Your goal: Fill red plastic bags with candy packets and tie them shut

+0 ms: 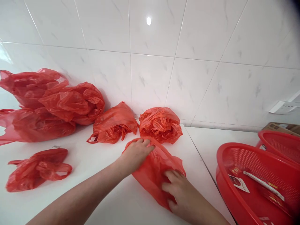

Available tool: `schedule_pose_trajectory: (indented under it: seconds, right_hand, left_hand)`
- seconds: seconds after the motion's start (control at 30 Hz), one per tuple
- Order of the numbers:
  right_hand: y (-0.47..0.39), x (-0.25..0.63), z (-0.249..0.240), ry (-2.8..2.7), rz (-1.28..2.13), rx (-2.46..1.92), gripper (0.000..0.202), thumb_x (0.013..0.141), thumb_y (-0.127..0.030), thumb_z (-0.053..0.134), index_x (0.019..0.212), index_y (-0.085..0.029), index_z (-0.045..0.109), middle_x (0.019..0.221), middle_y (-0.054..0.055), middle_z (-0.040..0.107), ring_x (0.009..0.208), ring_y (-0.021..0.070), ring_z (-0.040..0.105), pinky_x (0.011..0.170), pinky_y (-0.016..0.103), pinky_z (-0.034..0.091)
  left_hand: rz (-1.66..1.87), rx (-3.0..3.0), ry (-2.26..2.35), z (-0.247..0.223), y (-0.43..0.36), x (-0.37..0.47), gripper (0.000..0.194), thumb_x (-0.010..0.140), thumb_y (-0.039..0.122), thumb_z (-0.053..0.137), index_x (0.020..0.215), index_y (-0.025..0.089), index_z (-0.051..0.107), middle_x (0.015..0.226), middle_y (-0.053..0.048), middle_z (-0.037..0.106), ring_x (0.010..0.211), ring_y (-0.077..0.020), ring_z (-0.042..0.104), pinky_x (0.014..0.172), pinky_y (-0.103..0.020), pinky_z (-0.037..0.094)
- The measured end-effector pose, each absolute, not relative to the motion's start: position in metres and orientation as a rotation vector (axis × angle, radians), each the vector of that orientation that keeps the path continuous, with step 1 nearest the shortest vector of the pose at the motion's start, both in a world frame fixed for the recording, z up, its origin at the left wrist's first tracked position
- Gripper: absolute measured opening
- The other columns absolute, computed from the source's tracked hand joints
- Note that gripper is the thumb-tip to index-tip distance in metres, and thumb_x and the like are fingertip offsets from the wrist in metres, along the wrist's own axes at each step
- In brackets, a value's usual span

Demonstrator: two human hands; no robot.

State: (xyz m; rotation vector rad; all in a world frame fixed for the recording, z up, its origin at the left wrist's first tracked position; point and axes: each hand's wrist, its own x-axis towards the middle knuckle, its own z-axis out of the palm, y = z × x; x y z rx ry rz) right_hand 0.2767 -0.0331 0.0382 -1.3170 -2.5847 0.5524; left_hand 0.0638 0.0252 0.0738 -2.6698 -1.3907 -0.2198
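Note:
A red plastic bag point(152, 175) lies in front of me on the white surface, its mouth spread wide. My left hand point(137, 154) grips the bag's far left rim, fingers closed over the thin film. At the bag's near right side, my right hand point(177, 189) reaches into the mouth with its fingers curved and apart, touching the film. Just beyond the bag sits a rounded, bunched red bag point(160, 125). To its left is another crumpled red bag point(114, 123). What the bag under my hands contains, if anything, I cannot tell.
Several stuffed red bags point(72, 103) are heaped at the left by the tiled wall point(152, 84). A smaller red bag point(39, 168) lies nearer. On the right stands a red plastic basket point(221, 168) holding wrapped packets, with a second red basket point(276, 140) and a cardboard box point(272, 126) behind.

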Motion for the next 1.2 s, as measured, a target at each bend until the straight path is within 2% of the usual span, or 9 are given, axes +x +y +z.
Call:
schedule_pose_trajectory:
  seconds: [0.1,0.33,0.5,0.67,0.73,0.87,0.97,1.1,1.2]
  right_hand:
    - [-0.045,0.285,0.052,-2.640,0.635,-1.385,0.020,0.068,-0.008,0.048,0.070,-0.020,0.064,0.089,0.003,0.057,0.084,0.0169,0.055,0.076,0.029,0.043]
    - [-0.032,0.269,0.070,-2.429,0.490,-1.515,0.033,0.088,-0.019,0.041,0.116,-0.023,0.057,0.111,0.007,0.056,0.095,0.0195,0.056,0.082,0.033,0.045]
    - [0.006,0.273,0.039,-2.462,0.342,-1.671,0.062,0.072,-0.054,0.064,0.126,-0.024,0.055,0.112,0.011,0.055,0.103,0.0310,0.049,0.087,0.045,0.041]
    - [0.021,0.279,0.032,-2.436,0.331,-1.729,0.078,0.060,-0.058,0.072,0.126,-0.021,0.055,0.116,0.013,0.053,0.109,0.0338,0.047,0.091,0.048,0.039]
    - [0.012,0.277,0.042,-2.429,0.318,-1.738,0.081,0.060,-0.054,0.074,0.130,-0.021,0.050,0.121,0.012,0.052,0.114,0.0314,0.046,0.095,0.044,0.039]
    - [-0.030,0.275,0.081,-2.413,0.215,-1.642,0.064,0.080,-0.037,0.063,0.138,-0.023,0.040,0.140,0.009,0.040,0.127,0.0230,0.039,0.104,0.036,0.035]
    - [-0.065,0.295,0.116,-2.354,0.181,-1.621,0.051,0.085,-0.038,0.056,0.134,-0.032,0.044,0.144,0.002,0.038,0.128,0.0218,0.040,0.104,0.037,0.035]
    - [-0.077,0.363,0.145,-2.048,0.151,-1.976,0.042,0.085,-0.040,0.052,0.127,-0.034,0.052,0.137,0.002,0.048,0.121,0.0251,0.048,0.097,0.040,0.041]
    - [-0.068,0.425,0.142,-1.830,0.224,-2.343,0.044,0.080,-0.041,0.056,0.122,-0.027,0.057,0.116,0.007,0.063,0.100,0.0247,0.061,0.080,0.035,0.048]
  left_hand:
    - [-0.181,-2.690,-1.343,0.075,0.030,0.050,0.051,0.069,0.007,0.064,0.116,0.024,0.054,0.118,-0.010,0.056,0.106,-0.0267,0.054,0.084,-0.037,0.046]
    - [-0.183,-2.889,-1.077,0.063,0.000,0.058,0.029,0.077,0.006,0.053,0.098,0.023,0.062,0.102,-0.005,0.063,0.098,-0.0216,0.059,0.092,-0.040,0.044]
    - [0.050,-3.081,-1.291,0.056,-0.011,0.046,0.053,0.059,0.015,0.070,0.109,0.032,0.063,0.144,-0.007,0.041,0.134,-0.0426,0.029,0.095,-0.056,0.040]
    - [-0.292,-3.191,-1.202,0.063,-0.012,0.036,0.016,0.073,0.011,0.059,0.080,0.024,0.065,0.126,-0.002,0.057,0.114,-0.0238,0.054,0.088,-0.033,0.049]
    - [-0.607,-3.044,-1.191,0.061,-0.007,0.033,0.012,0.080,0.018,0.055,0.087,0.023,0.063,0.126,-0.004,0.055,0.112,-0.0224,0.054,0.087,-0.033,0.049]
    - [-1.075,-2.564,-1.359,0.042,0.005,0.022,0.026,0.084,0.037,0.054,0.108,0.026,0.058,0.128,-0.008,0.050,0.114,-0.0281,0.051,0.092,-0.045,0.044]
    - [-1.262,-2.462,-1.815,0.030,0.006,0.014,0.049,0.079,0.056,0.052,0.118,0.027,0.050,0.132,-0.008,0.046,0.114,-0.0310,0.050,0.074,-0.036,0.052]
    - [-1.367,-2.471,-2.559,0.024,-0.001,0.014,0.056,0.078,0.064,0.047,0.124,0.032,0.041,0.130,-0.003,0.048,0.106,-0.0243,0.056,0.078,-0.031,0.052]
    - [-1.258,-2.509,-2.645,0.019,-0.001,0.018,0.059,0.076,0.067,0.045,0.125,0.034,0.040,0.118,-0.002,0.055,0.096,-0.0221,0.059,0.078,-0.030,0.050]
